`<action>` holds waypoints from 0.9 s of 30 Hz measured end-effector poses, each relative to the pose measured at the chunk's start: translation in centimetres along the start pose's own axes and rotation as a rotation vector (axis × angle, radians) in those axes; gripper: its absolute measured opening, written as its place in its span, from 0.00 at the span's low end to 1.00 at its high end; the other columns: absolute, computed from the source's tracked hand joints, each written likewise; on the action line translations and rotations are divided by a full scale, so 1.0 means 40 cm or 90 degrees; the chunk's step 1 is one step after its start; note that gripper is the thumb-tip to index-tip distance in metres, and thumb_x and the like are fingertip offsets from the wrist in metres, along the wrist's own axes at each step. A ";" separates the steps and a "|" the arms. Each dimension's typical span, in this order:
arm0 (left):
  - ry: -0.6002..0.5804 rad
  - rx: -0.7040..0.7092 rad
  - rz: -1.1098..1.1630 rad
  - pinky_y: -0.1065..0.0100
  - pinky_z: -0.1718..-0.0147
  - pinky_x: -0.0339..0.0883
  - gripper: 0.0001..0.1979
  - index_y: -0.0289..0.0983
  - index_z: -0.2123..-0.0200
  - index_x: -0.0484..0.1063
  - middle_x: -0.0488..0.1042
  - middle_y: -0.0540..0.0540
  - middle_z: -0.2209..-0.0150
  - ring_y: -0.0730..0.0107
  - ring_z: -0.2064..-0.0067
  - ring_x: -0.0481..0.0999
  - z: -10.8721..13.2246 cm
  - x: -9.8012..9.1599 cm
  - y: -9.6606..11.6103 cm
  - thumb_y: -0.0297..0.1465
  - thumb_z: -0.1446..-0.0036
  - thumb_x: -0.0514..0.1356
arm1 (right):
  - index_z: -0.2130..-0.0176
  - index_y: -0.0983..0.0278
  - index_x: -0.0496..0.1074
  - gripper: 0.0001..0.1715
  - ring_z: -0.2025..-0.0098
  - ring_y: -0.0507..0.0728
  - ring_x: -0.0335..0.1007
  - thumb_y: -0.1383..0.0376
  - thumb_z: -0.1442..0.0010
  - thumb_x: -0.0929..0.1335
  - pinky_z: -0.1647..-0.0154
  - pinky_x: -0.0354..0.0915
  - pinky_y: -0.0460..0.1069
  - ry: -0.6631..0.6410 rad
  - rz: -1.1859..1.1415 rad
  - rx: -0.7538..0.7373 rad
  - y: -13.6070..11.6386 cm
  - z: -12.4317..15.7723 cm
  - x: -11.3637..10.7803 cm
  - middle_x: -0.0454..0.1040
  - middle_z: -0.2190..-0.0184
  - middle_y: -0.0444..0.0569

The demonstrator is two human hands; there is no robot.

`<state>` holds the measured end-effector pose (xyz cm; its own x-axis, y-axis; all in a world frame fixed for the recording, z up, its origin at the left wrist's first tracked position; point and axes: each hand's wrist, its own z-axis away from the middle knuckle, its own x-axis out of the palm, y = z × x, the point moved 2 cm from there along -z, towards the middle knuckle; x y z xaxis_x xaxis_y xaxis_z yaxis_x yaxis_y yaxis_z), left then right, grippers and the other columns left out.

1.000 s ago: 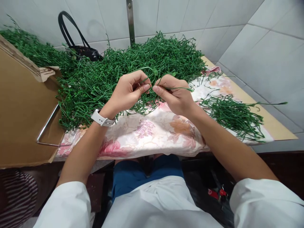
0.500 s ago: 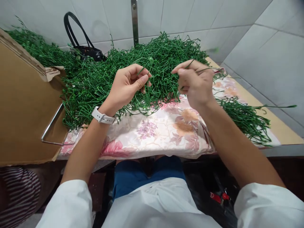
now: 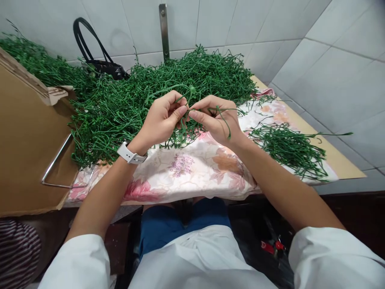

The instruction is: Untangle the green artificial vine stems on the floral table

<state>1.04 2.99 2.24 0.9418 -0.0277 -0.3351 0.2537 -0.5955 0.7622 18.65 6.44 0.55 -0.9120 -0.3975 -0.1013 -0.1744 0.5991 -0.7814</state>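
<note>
My left hand (image 3: 164, 118), a white watch on its wrist, pinches thin green plastic stems (image 3: 188, 91) that curl up from its fingers. My right hand (image 3: 217, 119) meets it fingertip to fingertip and pinches another green stem (image 3: 225, 118), which loops down over its knuckles. Both hands hover over the near edge of a big tangled heap of green stems (image 3: 144, 92) on a floral cloth (image 3: 192, 168).
A smaller bundle of green stems (image 3: 288, 148) lies on the cloth at the right. A brown cardboard box (image 3: 27, 140) and a metal wire handle (image 3: 57, 160) sit at the left. A black bag (image 3: 99, 60) leans against the tiled wall. Red-handled tool (image 3: 272, 245) lies low on the right.
My right hand pulled away to the right and upward with a stem, then came back to meet my left hand. My left hand stayed in place.
</note>
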 end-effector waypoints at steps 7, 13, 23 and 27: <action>0.032 0.001 0.004 0.70 0.77 0.70 0.27 0.41 0.66 0.63 0.72 0.51 0.72 0.75 0.75 0.73 0.000 0.010 -0.002 0.58 0.40 0.66 | 0.70 0.61 0.73 0.23 0.79 0.49 0.53 0.48 0.44 0.79 0.81 0.49 0.48 -0.032 -0.049 0.061 -0.014 0.000 -0.004 0.63 0.80 0.40; 0.046 -0.006 -0.024 0.70 0.76 0.71 0.22 0.41 0.65 0.65 0.73 0.51 0.70 0.75 0.73 0.76 0.001 0.022 0.007 0.53 0.35 0.64 | 0.72 0.60 0.69 0.23 0.82 0.48 0.49 0.49 0.44 0.78 0.83 0.48 0.47 -0.026 -0.134 0.118 -0.024 0.004 -0.009 0.57 0.83 0.37; 0.117 0.031 -0.073 0.65 0.69 0.77 0.17 0.41 0.63 0.66 0.73 0.48 0.65 0.71 0.67 0.80 0.006 0.028 -0.003 0.47 0.29 0.59 | 0.74 0.59 0.68 0.18 0.84 0.46 0.36 0.56 0.44 0.77 0.86 0.42 0.47 -0.019 -0.205 0.124 -0.023 0.001 -0.009 0.47 0.85 0.34; 0.205 0.035 -0.091 0.67 0.74 0.73 0.22 0.42 0.60 0.66 0.74 0.46 0.64 0.71 0.70 0.77 -0.013 -0.060 -0.074 0.56 0.31 0.56 | 0.74 0.58 0.64 0.18 0.84 0.47 0.33 0.61 0.44 0.76 0.87 0.37 0.47 -0.033 -0.248 0.070 -0.050 -0.016 -0.080 0.39 0.83 0.34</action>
<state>-1.86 5.25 1.07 0.9210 0.3086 -0.2379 0.3842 -0.6173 0.6865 21.68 6.97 2.82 -0.7651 -0.6162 0.1869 -0.4601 0.3200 -0.8282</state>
